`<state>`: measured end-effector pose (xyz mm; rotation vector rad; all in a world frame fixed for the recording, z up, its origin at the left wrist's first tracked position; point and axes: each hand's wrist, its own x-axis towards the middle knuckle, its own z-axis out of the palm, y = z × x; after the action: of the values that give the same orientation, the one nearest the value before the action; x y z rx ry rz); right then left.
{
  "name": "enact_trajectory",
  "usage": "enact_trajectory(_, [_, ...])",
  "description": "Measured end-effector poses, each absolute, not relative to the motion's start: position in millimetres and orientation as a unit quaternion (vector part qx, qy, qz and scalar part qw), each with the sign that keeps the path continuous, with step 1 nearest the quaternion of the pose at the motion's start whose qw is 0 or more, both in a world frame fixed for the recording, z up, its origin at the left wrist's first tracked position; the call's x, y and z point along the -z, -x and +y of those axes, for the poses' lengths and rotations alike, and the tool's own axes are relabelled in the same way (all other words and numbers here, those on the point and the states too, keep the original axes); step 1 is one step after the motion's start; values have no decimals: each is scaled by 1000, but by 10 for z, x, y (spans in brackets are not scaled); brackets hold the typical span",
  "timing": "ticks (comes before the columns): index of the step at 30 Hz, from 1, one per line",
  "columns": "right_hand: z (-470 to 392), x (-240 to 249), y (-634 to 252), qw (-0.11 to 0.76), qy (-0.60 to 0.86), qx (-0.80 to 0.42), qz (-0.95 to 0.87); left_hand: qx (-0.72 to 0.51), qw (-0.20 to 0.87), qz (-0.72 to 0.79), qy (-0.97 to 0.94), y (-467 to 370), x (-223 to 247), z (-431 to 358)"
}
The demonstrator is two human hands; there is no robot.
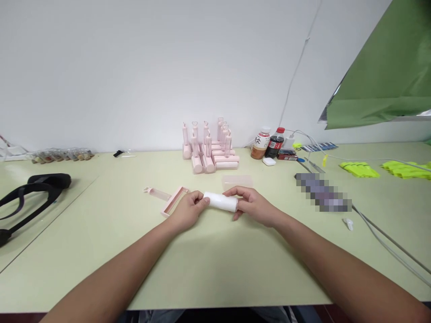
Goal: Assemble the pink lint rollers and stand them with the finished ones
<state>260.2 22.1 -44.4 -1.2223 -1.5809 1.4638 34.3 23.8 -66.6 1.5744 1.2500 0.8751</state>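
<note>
A white lint roller refill lies crosswise between my two hands, just above the table. My left hand is closed on its left end, the thumb on top. At the right end, the fingers of my right hand grip the roll near a pinkish rim. Beside my left hand lies a pale pink frame, and left of that a clear pink handle with a loop at its tip. A translucent pink cover rests just beyond my right hand.
Several assembled pink lint rollers stand grouped by the wall. To their right are an orange drink bottle, a cola bottle and a white case. Cables cross the right side; a black strap lies left.
</note>
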Motion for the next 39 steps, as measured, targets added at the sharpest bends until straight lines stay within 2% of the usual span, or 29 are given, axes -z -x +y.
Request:
enact_trajectory(4, [261, 438, -2597, 398, 485, -590, -507, -413, 557, 468, -547, -385, 706, 246])
enact_trajectory(7, [325, 496, -2651, 396, 533, -506, -550, -485, 601, 444, -454, -377, 674, 278])
enact_trajectory(11, [390, 647, -2699, 266, 542, -261, -753, -547, 630, 417, -359, -323, 603, 328])
enact_trajectory(14, [394, 705, -2674, 180, 512, -210, -813, -559, 650, 392, -334, -303, 587, 341])
enact_trajectory(21, [223, 638, -2488, 125, 517, -77, -843, -597, 641, 361, -321, -296, 593, 359])
enact_trajectory(25, [101, 696, -2154, 117, 466, -116, -869, -626, 625, 341, -319, -270, 571, 390])
enact_trajectory(30, [92, 782, -1849, 63, 436, -187, -878, -628, 615, 351, -321, -225, 552, 407])
enact_trajectory(39, [-133, 748, -2471, 11, 454, -129, -881, -606, 605, 386, -343, -234, 558, 389])
